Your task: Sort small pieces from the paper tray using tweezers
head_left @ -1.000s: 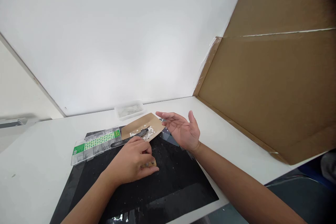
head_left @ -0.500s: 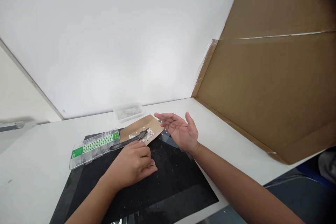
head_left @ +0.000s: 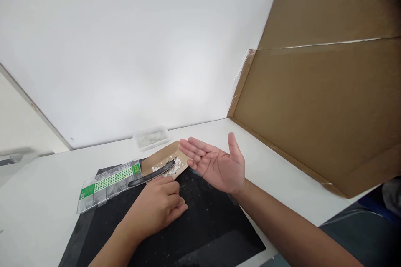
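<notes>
My left hand (head_left: pixel 159 205) is closed low over the black mat (head_left: pixel 206 225), its fingertips pinched together; whatever lies between them is too small to name. My right hand (head_left: pixel 219 167) is raised with the palm up, fingers stretched out and thumb apart, and nothing rests in it. Beyond both hands a brown cardboard tray (head_left: pixel 159 154) holds small white pieces (head_left: pixel 177 163). A dark, curved, narrow tool (head_left: pixel 150 175) lies across the tray's near side, just above my left hand. My right fingertips appear over the tray's right end.
A clear compartment box (head_left: pixel 108 185) with a green label sits on the mat's left part. Behind the tray, a translucent white container (head_left: pixel 152 137) stands on the white table (head_left: pixel 40 200) near the wall. A large cardboard panel (head_left: pixel 313 108) rises at the right.
My right hand has turned its palm further upward, with the fingers stretched flatter. My left hand stays closed in nearly the same place. The view has shifted slightly.
</notes>
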The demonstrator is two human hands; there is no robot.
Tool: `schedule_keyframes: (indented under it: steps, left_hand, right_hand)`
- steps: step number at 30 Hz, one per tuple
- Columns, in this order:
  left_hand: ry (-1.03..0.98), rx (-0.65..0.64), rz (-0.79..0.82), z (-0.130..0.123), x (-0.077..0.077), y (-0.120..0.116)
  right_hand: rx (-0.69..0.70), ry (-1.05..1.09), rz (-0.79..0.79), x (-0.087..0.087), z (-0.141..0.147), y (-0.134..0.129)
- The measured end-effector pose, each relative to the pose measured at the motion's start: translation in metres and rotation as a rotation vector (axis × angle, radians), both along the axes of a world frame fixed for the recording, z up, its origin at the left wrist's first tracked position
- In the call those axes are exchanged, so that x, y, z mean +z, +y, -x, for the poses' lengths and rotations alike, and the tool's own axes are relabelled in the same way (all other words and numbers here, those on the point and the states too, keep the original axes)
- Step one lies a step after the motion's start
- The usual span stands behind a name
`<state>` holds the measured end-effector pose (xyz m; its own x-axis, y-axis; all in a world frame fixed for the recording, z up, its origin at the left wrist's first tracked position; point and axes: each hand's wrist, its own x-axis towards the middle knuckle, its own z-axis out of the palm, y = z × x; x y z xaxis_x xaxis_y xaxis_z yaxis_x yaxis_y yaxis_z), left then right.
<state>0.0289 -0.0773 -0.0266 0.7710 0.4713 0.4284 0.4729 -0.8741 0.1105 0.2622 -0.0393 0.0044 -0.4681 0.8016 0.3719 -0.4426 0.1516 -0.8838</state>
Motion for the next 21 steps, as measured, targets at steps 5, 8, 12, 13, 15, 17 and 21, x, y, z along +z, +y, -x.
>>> schedule_keyframes:
  steps: [5, 8, 12, 13, 15, 17, 21]
  left_hand:
    - [0.012, 0.021, 0.005, -0.0012, -0.0030, -0.0008]
    - [0.011, 0.033, 0.002, -0.0019, -0.0045, -0.0005]
    - [0.012, 0.013, -0.019, -0.0025, -0.0050, 0.0000]
    - [0.011, 0.010, -0.023, -0.0026, -0.0050, 0.0000]
    - [0.012, 0.012, -0.030, -0.0027, -0.0051, -0.0002]
    - [0.014, 0.020, -0.030, -0.0022, -0.0054, -0.0003]
    - [-0.021, 0.030, 0.000, 0.0016, -0.0061, 0.0008]
  right_hand:
    - [-0.029, -0.024, 0.058, 0.0016, -0.0022, -0.0010]
    - [0.014, 0.021, 0.077, 0.0029, -0.0032, -0.0004]
    - [0.033, 0.097, 0.134, 0.0047, -0.0014, -0.0010]
    - [0.016, 0.096, 0.146, 0.0047, -0.0007, -0.0010]
    - [-0.008, 0.083, 0.154, 0.0037, 0.0007, -0.0004]
    - [-0.006, 0.055, 0.129, 0.0014, 0.0014, 0.0010]
    - [0.043, -0.057, -0.055, -0.0024, -0.0013, 0.0052]
